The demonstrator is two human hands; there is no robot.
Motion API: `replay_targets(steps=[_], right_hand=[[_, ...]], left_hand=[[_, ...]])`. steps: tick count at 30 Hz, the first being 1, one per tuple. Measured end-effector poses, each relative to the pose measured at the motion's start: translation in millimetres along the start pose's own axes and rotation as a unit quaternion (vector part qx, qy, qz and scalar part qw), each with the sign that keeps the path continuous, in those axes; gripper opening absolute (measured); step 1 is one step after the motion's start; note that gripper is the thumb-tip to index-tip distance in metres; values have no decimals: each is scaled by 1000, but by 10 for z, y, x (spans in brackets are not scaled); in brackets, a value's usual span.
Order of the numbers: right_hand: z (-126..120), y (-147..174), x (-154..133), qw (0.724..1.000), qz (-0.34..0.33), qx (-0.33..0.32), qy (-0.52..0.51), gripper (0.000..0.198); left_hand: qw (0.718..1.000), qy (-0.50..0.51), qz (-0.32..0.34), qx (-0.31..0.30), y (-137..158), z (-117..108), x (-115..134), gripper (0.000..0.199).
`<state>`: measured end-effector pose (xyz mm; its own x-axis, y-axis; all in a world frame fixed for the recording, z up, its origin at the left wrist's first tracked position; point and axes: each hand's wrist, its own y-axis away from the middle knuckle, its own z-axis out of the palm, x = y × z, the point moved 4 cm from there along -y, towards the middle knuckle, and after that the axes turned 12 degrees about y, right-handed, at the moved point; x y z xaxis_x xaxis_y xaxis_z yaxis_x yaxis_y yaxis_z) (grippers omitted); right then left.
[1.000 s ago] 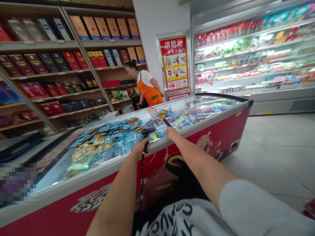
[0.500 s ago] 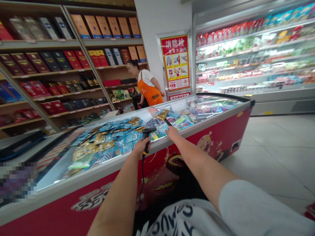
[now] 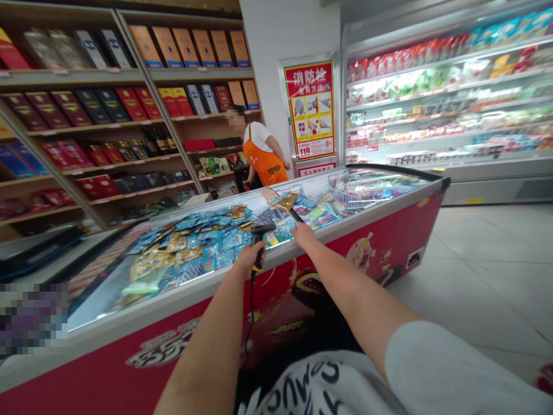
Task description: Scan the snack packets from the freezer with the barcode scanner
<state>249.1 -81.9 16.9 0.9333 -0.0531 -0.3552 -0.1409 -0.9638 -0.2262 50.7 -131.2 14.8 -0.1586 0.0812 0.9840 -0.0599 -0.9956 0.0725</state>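
My left hand (image 3: 249, 257) is closed round the grip of a black and yellow barcode scanner (image 3: 262, 229), whose head points right over the freezer's near edge. A dark cable hangs down from it. My right hand (image 3: 303, 233) is closed on a slim dark object (image 3: 296, 215) at the near rim; its kind cannot be made out. Below both hands is a long chest freezer (image 3: 367, 225) with red sides, a white rim and a glass top. Blue packets (image 3: 227, 239) and gold packets (image 3: 175, 242) lie heaped in its left half. Another gold packet (image 3: 288, 200) lies beyond my right hand.
Across the freezer a person in an orange apron (image 3: 261, 161) leans forward. Shelves of boxed goods (image 3: 95, 124) line the back left. A red and yellow poster (image 3: 310, 109) hangs on the wall, and a lit open chiller (image 3: 453, 109) stands at the right above a tiled floor (image 3: 475, 276).
The view has shifted very slightly, so the scene sits a little farther right. Both hands keep their holds and their places over the freezer's edge.
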Motion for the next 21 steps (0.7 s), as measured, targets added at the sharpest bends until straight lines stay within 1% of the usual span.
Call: replay_targets(steps=[9,12,17,21], right_hand=[[11,-13,-3,1000,3,6,2,25],[1,-3,-4,1000,5,3,2,25],[-10,3,-1,1000,6,1,1,27],[-18,10,-4,1000,1,2,5,26]], left_hand=[[1000,-5,0,6,-1,-5,-2,30],[1000,-8,-1,-5,27,0,12,30],[999,-14,-28,-40,85,2,30,33],[998,-5,-31,-54,107,-7,44,33]])
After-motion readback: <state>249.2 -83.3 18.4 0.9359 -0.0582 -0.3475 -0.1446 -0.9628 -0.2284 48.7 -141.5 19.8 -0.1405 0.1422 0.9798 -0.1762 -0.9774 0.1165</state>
